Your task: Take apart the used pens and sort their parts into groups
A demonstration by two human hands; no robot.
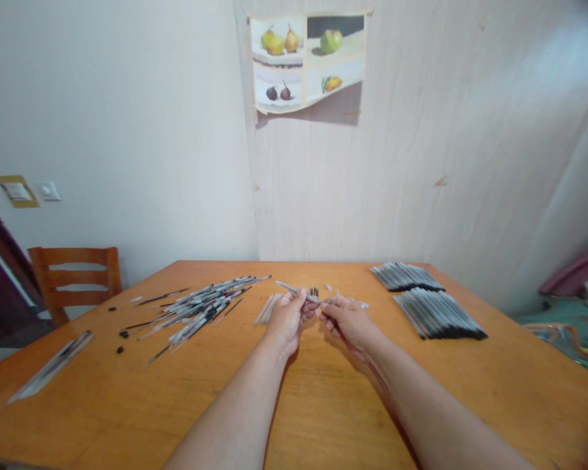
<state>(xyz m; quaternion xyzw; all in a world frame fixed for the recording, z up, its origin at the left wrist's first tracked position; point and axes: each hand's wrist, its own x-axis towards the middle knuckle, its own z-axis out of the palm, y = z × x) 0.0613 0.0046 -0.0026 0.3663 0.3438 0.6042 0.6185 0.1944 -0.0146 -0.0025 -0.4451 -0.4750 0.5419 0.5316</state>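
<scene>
Above the middle of the table, my left hand point(288, 318) is closed round a slim grey-white pen point(286, 286), whose pointed end sticks out to the upper left. My right hand point(349, 321) pinches at the pen's other end, its fingertips close to the left ones. What exactly lies between the right fingertips is too small to make out. Beside my left hand are several pale, thin tubes point(263, 309). Behind the hands stand a few small dark tips point(314, 292), and small clear pieces point(362, 304) lie past my right hand.
A loose pile of pens and dark refills point(200, 307) spreads over the left of the wooden table point(323, 405). Two neat rows of capped pens point(438, 314) lie at the right. Clear packaging point(51, 367) rests at the far left, near small black caps point(123, 334) and a chair point(78, 277).
</scene>
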